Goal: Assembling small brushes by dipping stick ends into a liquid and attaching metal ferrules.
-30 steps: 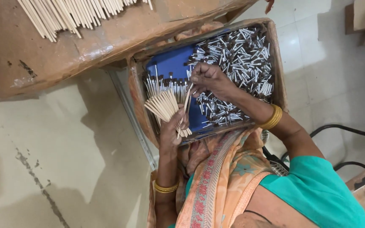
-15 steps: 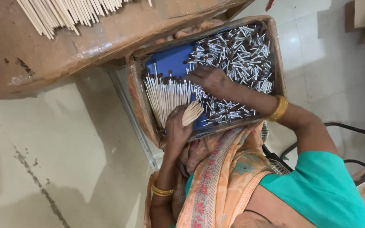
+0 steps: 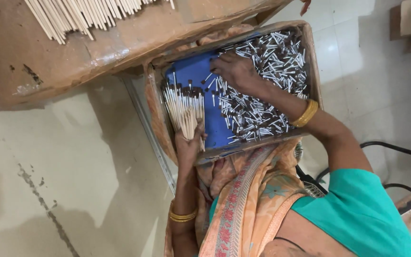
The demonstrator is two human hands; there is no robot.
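Looking down from the head camera: left hand point(image 3: 189, 145) now lowered to the near edge of the shallow blue-lined cardboard tray point(image 3: 193, 76), fingers point(image 3: 199, 134) closed round the fanned bundle of thin pale wooden sticks point(image 3: 182, 105), held higher and clear of the tray floor a second ago. Right hand point(image 3: 234, 71) spread palm-down, fingers loosely open on the heap of small silver-and-brown tubes point(image 3: 262, 90), nothing visibly gripped. Reads as the bundle being set down flat beside the heap.

Left hand point(image 3: 189, 145) grips a fan of thin sticks point(image 3: 182, 107) inside the cardboard tray point(image 3: 154, 102); right hand point(image 3: 236, 71) rests on loose tipped pieces point(image 3: 272, 57).
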